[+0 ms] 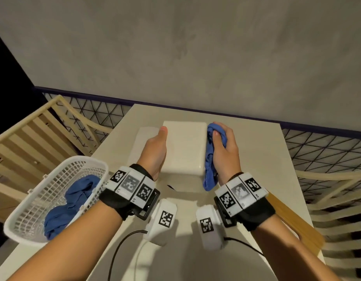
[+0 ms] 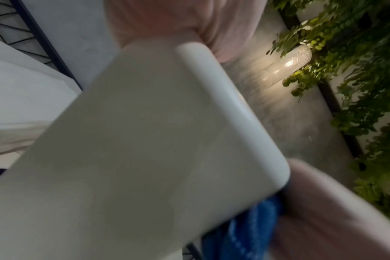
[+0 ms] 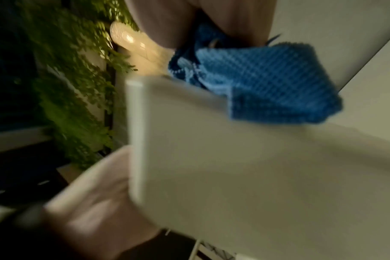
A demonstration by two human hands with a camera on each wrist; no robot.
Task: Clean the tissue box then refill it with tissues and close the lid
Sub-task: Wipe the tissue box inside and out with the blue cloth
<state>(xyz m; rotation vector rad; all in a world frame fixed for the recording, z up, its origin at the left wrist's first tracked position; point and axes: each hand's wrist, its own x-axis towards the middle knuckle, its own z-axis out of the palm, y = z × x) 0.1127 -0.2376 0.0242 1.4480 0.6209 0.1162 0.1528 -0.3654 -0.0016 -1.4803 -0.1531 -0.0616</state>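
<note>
wall [image 1: 175, 47]: grey plaster | chairs [image 1: 29, 134]: pale slatted wood | lamp [image 2: 285, 65]: lit among foliage [image 2: 367, 88]

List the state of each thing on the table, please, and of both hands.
Tissue box: on the table, held between both hands.
Blue cloth: bunched, pressed against the box's right side.
Left hand: grips the box's left side.
Right hand: grips the blue cloth.
Basket: holds another blue fabric.

A pale table [image 1: 246, 138] carries everything; a white tissue box [image 1: 183, 147] stands near its far edge; a flat white lid [image 1: 142, 142] lies just left of it; a white basket [image 1: 54, 199] with blue cloths [image 1: 74, 201] overhangs the left edge; a wooden board [image 1: 293, 220] lies along the right.
</note>
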